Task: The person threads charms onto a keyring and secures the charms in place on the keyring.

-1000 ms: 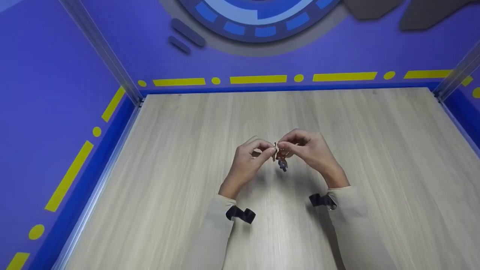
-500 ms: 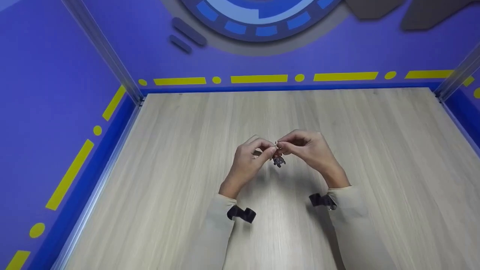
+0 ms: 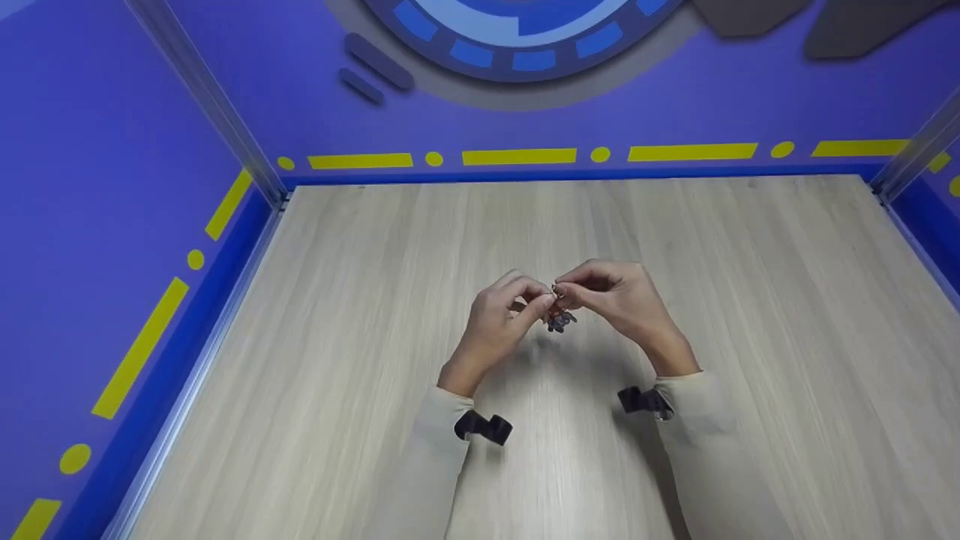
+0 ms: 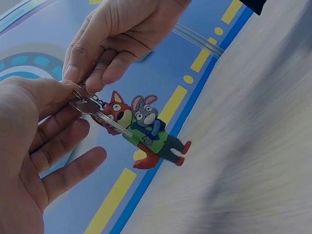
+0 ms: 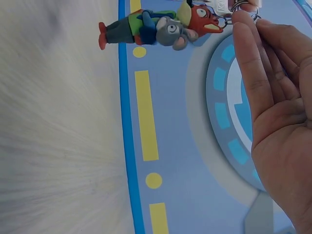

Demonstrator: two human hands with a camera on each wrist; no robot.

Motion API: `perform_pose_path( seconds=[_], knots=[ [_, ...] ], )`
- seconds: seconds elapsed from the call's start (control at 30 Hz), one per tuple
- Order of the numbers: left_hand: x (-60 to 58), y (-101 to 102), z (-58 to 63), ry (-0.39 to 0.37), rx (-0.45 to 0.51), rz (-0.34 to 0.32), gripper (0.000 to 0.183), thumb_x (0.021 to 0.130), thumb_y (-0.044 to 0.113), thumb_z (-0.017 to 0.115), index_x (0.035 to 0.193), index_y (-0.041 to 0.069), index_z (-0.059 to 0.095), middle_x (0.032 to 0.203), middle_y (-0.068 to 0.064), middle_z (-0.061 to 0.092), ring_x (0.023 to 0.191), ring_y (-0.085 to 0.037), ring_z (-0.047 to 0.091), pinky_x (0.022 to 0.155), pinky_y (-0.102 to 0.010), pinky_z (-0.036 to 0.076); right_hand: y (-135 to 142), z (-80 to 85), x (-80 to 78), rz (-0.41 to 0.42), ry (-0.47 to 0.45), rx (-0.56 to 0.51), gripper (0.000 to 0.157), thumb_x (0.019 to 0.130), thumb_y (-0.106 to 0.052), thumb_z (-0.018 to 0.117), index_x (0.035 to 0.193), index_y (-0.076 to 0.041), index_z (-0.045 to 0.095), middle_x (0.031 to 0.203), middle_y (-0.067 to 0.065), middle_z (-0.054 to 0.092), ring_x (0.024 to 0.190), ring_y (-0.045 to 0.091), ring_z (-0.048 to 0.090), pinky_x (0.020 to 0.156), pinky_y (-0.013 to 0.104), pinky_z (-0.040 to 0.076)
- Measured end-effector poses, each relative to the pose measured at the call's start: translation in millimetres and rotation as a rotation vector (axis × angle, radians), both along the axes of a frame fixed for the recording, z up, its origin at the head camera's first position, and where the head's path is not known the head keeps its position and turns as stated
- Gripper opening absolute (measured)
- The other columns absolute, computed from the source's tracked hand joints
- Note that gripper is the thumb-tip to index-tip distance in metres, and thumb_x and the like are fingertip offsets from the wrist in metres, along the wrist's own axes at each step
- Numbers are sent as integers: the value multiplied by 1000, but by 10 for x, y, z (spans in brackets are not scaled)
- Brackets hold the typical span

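Both hands meet above the middle of the table. My left hand (image 3: 495,319) pinches a silver key (image 4: 87,106) near its head, between thumb and forefinger. Opposite it, my right hand (image 3: 622,300) pinches the small metal key ring (image 5: 240,5) with thumb and fingertips. From the ring, on a short chain, hangs a rubber keychain figure (image 4: 153,134) of a red fox in a green shirt with a grey rabbit. Fingertips partly cover the ring, so whether the key is threaded on it cannot be told.
The light wood table (image 3: 337,300) lies below the hands. Blue panels (image 3: 465,120) with yellow markings stand at its back and sides. A black wrist strap (image 3: 484,427) sits on each sleeve.
The keychain figure has swung a little left and up, nearer the left fingers. The fingertips have drawn slightly closer together at the ring; the arms have stayed almost still.
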State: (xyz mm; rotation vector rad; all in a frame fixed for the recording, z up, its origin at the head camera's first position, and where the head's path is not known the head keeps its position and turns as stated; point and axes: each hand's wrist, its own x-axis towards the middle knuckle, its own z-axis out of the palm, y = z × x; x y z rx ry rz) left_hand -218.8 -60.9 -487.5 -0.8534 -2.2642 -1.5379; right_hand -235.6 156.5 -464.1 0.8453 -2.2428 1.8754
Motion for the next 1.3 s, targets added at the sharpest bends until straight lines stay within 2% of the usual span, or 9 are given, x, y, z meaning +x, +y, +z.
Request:
perform_pose_path(
  seconds=[0.27, 0.53, 0.8, 1.1, 1.3],
  knots=[
    [14, -3, 26, 11, -19, 9, 11, 104, 11, 69, 100, 2, 73, 99, -4, 67, 90, -15, 70, 78, -26, 61, -28, 5, 23, 1, 13, 7, 5, 94, 4, 78, 98, 2, 80, 91, 13, 78, 77, 18, 76, 71, 31, 64],
    [9, 15, 18, 55, -26, 33, 7, 101, 7, 70, 97, 2, 72, 97, -4, 66, 91, -15, 69, 80, -24, 60, -46, 16, 33, -3, -26, 12, 4, 94, 4, 78, 98, 3, 80, 91, 13, 78, 77, 21, 76, 72, 32, 64],
    [14, 20, 11, 92, -31, 38, 7, 101, 6, 69, 95, 4, 71, 95, -3, 66, 90, -13, 69, 79, -23, 60, -18, -34, 5, 1, -26, 7, 4, 94, 3, 78, 97, 4, 80, 88, 13, 77, 73, 21, 75, 69, 31, 63],
    [-2, 26, -18, 87, -17, 29, 7, 100, 4, 69, 93, 4, 70, 94, -3, 65, 90, -13, 69, 77, -24, 60, -2, -47, -4, 11, -52, -7, 6, 95, 2, 78, 98, 7, 78, 88, 14, 77, 73, 20, 74, 69, 31, 63],
    [-10, 37, -45, 76, 13, 20, 7, 100, 3, 70, 93, 3, 70, 94, -5, 66, 89, -14, 69, 75, -29, 62, -4, -44, -1, 11, -49, -15, 7, 95, 1, 78, 97, 8, 77, 88, 15, 77, 73, 19, 74, 69, 31, 63]
  ],
)
